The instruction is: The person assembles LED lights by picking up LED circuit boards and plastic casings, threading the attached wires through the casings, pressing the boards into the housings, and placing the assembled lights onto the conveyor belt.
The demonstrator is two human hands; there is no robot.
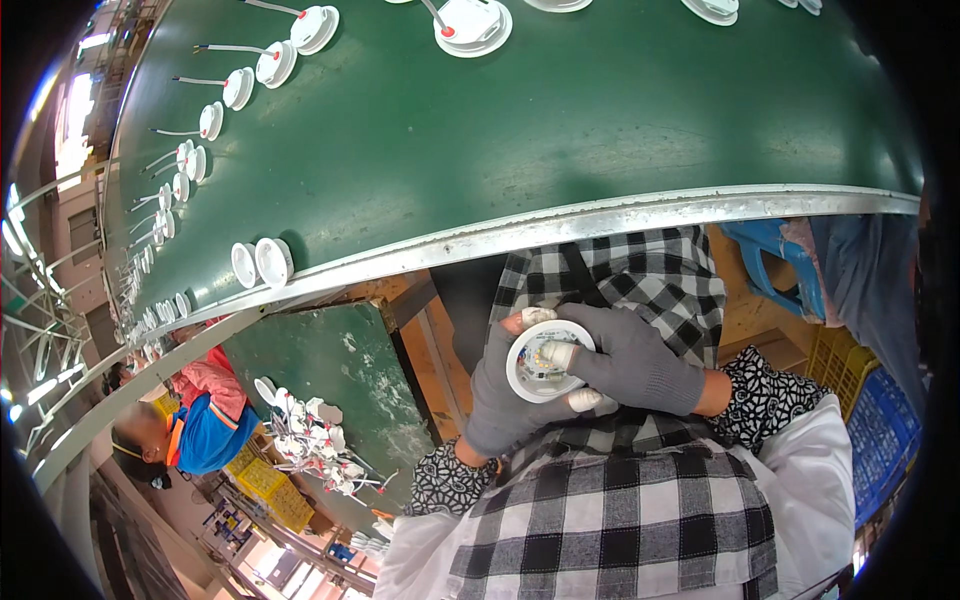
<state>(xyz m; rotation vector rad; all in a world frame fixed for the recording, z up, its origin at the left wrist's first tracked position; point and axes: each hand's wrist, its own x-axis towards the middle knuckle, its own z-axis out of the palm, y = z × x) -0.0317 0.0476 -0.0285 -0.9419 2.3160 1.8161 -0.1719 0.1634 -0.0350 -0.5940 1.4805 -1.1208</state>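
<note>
Both gloved hands close round a white round housing (533, 380) held over the person's lap; the left hand (497, 395) cups its near-left side, and the right hand (635, 358) grips from the right, one wrapped fingertip over the open face; just beyond the grip, the bench's metal edge (560, 222) bars the way to the white lamps (472, 27) farther off; left of it sit two white cups (272, 262) and, lower, a heap of wired lamp parts (308, 440); rightward, a blue crate (884, 445).
</note>
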